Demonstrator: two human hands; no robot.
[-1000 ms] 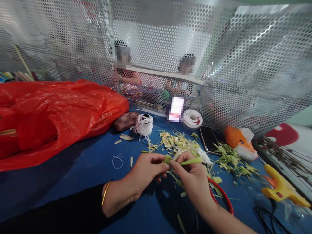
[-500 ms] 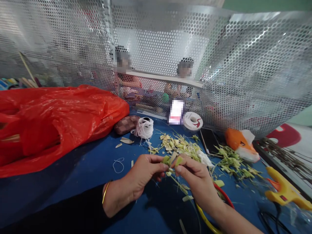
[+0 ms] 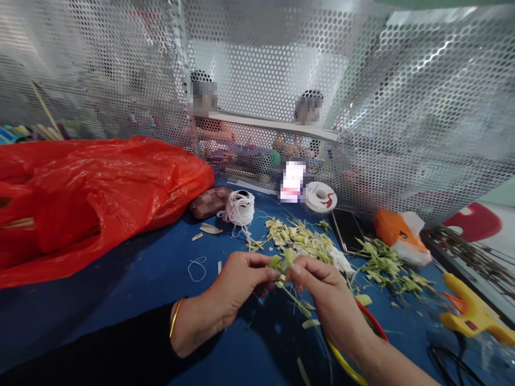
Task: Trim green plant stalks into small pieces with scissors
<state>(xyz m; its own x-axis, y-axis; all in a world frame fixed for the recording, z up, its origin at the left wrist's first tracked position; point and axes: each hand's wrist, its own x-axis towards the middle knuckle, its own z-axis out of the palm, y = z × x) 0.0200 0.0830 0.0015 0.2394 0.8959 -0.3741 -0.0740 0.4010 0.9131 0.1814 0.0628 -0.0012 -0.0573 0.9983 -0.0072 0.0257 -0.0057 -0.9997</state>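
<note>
1. Head view, the hands: the left hand (image 3: pixel 241 284) pinches green leaf strips (image 3: pixel 288 257) between thumb and fingertips, a gold bangle (image 3: pixel 177 316) at its wrist below a black sleeve (image 3: pixel 100 348). The right hand (image 3: pixel 325 287) pinches the same strips from the other side – the two sets of fingertips nearly meet, with the strips between them, above the blue table (image 3: pixel 140 316).
2. Head view, around the hands: a pile of pale green clippings (image 3: pixel 295 236) lies just beyond them, and a second heap of green scraps (image 3: pixel 392 268) sits to the right. A red and yellow ring shape (image 3: pixel 374 320) shows partly under the right forearm.
3. Head view, farther back: a red plastic bag (image 3: pixel 112 177), a checkered pouch (image 3: pixel 210 202) and a ball of white string (image 3: pixel 239 209) lie to the left. A lit screen (image 3: pixel 293 181) stands beside a white spool (image 3: pixel 321 197), near a dark phone (image 3: pixel 347 230).
4. Head view, right edge: an orange-and-white packet (image 3: pixel 402 233) and a yellow glue gun (image 3: pixel 469 313) – its black cord (image 3: pixel 458 364) trailing below. Two people are visible through a perforated metal panel (image 3: pixel 257 69).
</note>
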